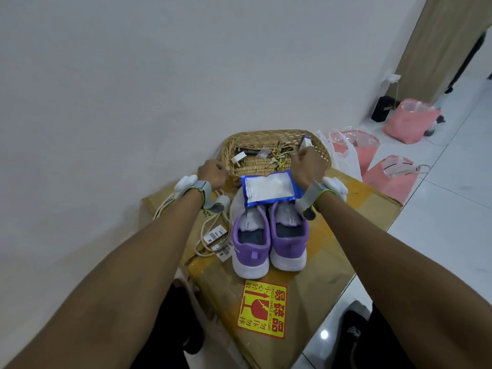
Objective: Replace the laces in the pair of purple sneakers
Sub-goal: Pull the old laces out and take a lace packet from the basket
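The pair of purple sneakers, left shoe and right shoe, stands on a cardboard box with heels toward me and no laces showing. A blue-edged white packet lies across their toes. White laces with barcode tags lie coiled left of the shoes. Behind them sits a wicker basket. My left hand is curled at its left rim. My right hand is curled at its front right rim, just below a small purple and white box. Both sets of fingertips are hidden.
The basket holds a white plug, keys and small bags. A white wall runs along the left. Pink plastic bags stand on the tiled floor to the right. A yellow fragile sticker marks the box's near end.
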`<state>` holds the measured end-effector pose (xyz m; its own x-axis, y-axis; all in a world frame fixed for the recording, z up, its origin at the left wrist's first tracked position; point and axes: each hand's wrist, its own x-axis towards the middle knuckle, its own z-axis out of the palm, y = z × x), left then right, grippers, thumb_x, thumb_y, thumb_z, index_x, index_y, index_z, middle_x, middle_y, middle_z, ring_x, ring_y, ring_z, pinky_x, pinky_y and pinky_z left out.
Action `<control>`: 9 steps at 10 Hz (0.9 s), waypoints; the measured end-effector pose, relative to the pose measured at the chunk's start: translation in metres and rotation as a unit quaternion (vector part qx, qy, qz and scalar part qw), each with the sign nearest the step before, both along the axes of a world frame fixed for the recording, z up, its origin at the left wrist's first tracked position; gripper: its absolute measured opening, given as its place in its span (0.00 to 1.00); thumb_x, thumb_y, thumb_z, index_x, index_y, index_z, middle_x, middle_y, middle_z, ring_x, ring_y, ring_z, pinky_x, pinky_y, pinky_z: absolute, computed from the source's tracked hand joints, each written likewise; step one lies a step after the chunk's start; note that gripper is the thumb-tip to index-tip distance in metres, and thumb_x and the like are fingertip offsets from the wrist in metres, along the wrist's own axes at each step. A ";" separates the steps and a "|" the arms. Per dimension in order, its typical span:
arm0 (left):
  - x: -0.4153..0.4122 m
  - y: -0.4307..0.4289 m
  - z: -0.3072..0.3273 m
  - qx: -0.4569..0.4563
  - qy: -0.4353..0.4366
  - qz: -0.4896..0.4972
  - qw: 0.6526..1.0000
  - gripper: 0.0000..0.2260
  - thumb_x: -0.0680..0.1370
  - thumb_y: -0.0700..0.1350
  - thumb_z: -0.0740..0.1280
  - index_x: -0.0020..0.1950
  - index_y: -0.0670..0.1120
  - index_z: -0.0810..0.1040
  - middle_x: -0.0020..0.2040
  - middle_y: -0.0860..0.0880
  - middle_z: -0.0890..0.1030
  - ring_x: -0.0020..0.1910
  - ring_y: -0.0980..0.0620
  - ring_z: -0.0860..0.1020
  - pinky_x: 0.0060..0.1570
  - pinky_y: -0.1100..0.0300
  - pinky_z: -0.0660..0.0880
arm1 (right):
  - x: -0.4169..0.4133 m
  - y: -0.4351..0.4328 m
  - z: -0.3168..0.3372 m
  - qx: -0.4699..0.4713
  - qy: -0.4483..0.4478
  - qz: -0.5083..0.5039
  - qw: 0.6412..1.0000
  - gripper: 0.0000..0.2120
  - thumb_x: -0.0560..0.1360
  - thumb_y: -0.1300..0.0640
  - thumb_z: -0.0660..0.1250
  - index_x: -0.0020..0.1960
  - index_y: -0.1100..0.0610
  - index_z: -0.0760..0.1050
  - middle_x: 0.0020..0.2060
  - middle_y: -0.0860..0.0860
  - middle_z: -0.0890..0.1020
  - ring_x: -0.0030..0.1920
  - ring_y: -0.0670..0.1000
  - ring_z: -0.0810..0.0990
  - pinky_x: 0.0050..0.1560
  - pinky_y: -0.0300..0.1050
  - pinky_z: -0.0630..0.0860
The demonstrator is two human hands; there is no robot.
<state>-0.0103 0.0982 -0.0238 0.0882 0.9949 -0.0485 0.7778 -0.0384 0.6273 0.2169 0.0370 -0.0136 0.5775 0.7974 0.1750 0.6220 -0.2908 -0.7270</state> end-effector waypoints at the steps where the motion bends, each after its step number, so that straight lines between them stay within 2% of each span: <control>1: -0.029 0.014 -0.002 0.002 0.069 -0.012 0.998 0.11 0.80 0.36 0.63 0.58 0.43 0.83 0.59 0.41 0.82 0.53 0.38 0.80 0.48 0.53 0.77 | -0.028 0.015 0.014 0.048 -0.003 0.073 0.996 0.11 0.79 0.53 0.59 0.54 0.59 0.75 0.50 0.56 0.81 0.50 0.58 0.79 0.50 0.52 0.76; 2: -0.050 0.028 -0.017 0.009 0.166 -0.059 0.984 0.17 0.80 0.35 0.64 0.68 0.45 0.76 0.63 0.40 0.79 0.57 0.38 0.79 0.53 0.48 0.78 | -0.064 0.035 0.020 0.024 -0.016 0.153 0.988 0.11 0.79 0.56 0.60 0.54 0.62 0.76 0.50 0.59 0.81 0.49 0.60 0.80 0.50 0.54 0.77; 3: -0.058 0.039 -0.037 0.002 0.240 -0.117 0.964 0.23 0.80 0.37 0.64 0.76 0.46 0.69 0.72 0.41 0.72 0.67 0.38 0.74 0.63 0.46 0.74 | -0.099 0.056 0.019 -0.080 -0.058 0.232 0.968 0.12 0.76 0.60 0.63 0.55 0.65 0.79 0.52 0.61 0.82 0.53 0.62 0.80 0.52 0.54 0.78; 4: -0.057 0.052 -0.054 -0.008 0.271 -0.160 0.949 0.27 0.81 0.36 0.62 0.80 0.45 0.60 0.77 0.41 0.66 0.73 0.38 0.68 0.69 0.48 0.68 | -0.126 0.071 0.012 -0.175 -0.119 0.276 0.938 0.13 0.76 0.59 0.65 0.58 0.64 0.78 0.56 0.61 0.81 0.57 0.62 0.79 0.51 0.50 0.74; 5: -0.062 0.071 -0.072 -0.011 0.288 -0.190 0.938 0.24 0.81 0.41 0.66 0.77 0.43 0.66 0.73 0.39 0.71 0.69 0.39 0.72 0.67 0.51 0.70 | -0.151 0.079 -0.001 -0.212 -0.166 0.307 0.913 0.14 0.75 0.60 0.68 0.59 0.64 0.76 0.58 0.61 0.79 0.59 0.62 0.78 0.49 0.48 0.71; 6: -0.068 0.078 -0.073 -0.002 0.247 -0.167 0.954 0.10 0.77 0.43 0.71 0.58 0.45 0.85 0.57 0.41 0.84 0.53 0.40 0.81 0.51 0.55 0.76 | -0.165 0.087 -0.021 -0.231 -0.156 0.326 0.904 0.16 0.76 0.62 0.68 0.62 0.65 0.75 0.61 0.63 0.77 0.63 0.63 0.76 0.56 0.50 0.72; 7: -0.076 0.078 -0.076 0.027 0.209 -0.152 0.966 0.07 0.75 0.44 0.73 0.52 0.46 0.87 0.51 0.43 0.86 0.48 0.42 0.82 0.48 0.56 0.77 | -0.170 0.091 -0.037 -0.237 -0.142 0.324 0.905 0.16 0.78 0.62 0.65 0.65 0.66 0.73 0.64 0.63 0.76 0.65 0.63 0.74 0.61 0.52 0.70; 8: -0.081 0.074 -0.079 0.044 0.203 -0.154 0.966 0.07 0.76 0.43 0.72 0.51 0.43 0.86 0.50 0.40 0.85 0.47 0.40 0.81 0.44 0.56 0.73 | -0.172 0.090 -0.046 -0.232 -0.137 0.325 0.907 0.19 0.78 0.63 0.65 0.68 0.66 0.70 0.67 0.63 0.73 0.68 0.63 0.71 0.64 0.52 0.68; 9: -0.081 0.069 -0.082 0.023 0.208 -0.168 0.963 0.08 0.78 0.42 0.68 0.50 0.38 0.83 0.49 0.37 0.82 0.42 0.43 0.75 0.41 0.55 0.68 | -0.171 0.087 -0.050 -0.230 -0.154 0.320 0.906 0.18 0.78 0.64 0.65 0.66 0.66 0.72 0.65 0.63 0.74 0.66 0.63 0.72 0.63 0.52 0.69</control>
